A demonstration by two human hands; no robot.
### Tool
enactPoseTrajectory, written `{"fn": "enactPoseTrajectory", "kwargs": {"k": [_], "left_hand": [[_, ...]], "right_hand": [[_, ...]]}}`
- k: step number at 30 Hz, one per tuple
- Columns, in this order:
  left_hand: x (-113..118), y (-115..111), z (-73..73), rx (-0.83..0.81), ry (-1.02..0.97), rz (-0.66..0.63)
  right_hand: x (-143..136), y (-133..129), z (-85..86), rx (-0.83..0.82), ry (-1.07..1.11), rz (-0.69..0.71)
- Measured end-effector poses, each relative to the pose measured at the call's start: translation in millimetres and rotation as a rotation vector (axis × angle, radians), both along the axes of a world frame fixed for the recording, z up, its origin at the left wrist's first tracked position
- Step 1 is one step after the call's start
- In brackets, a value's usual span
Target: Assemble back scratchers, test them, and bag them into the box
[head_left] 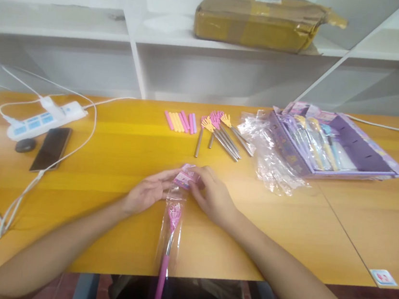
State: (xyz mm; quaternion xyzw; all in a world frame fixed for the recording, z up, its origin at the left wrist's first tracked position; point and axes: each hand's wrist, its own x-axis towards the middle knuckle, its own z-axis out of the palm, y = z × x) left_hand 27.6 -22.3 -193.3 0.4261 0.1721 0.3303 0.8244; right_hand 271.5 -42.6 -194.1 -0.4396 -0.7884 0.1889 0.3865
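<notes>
A folded pink-and-purple header card [184, 178] sits at the top of a clear plastic bag [176, 243], between my two hands. My right hand [215, 195] pinches the card's right side with thumb and fingers. From the other side, my left hand [148, 192] grips the card's left edge at the fingertips, palm partly turned up. Inside the bag lies a back scratcher [162, 276] with a pink hand-shaped head, a metal rod and a magenta handle. Its handle end reaches past the table's front edge, over my lap.
Beyond my hands lie several pink and yellow scratcher heads on metal rods [225, 135] and coloured handle sleeves [181, 122]. Clear bags [274, 158] lie beside a purple display box [369, 156] of bagged scratchers. A power strip [46, 121], phone [51, 149] and cables are left. A taped parcel [259, 21] rests on the shelf.
</notes>
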Motion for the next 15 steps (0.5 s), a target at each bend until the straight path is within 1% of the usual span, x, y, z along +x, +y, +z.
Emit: {"fn": "enactPoseTrajectory", "kwargs": {"k": [4, 7, 10, 15], "left_hand": [[-0.1, -0.5, 3.1, 0.011, 0.026, -0.033], [0.0, -0.4, 3.6, 0.011, 0.022, -0.044], [0.0, 0.1, 3.5, 0.007, 0.015, -0.041], [-1.0, 0.6, 1.6, 0.014, 0.018, -0.029]], "right_hand": [[-1.3, -1.1, 0.7, 0.019, -0.022, 0.032], [-2.4, -2.2, 0.5, 0.014, -0.045, 0.030], [-2.9, -3.0, -0.3, 0.010, -0.051, 0.025], [-3.2, -2.5, 0.3, 0.019, -0.049, 0.070]]}}
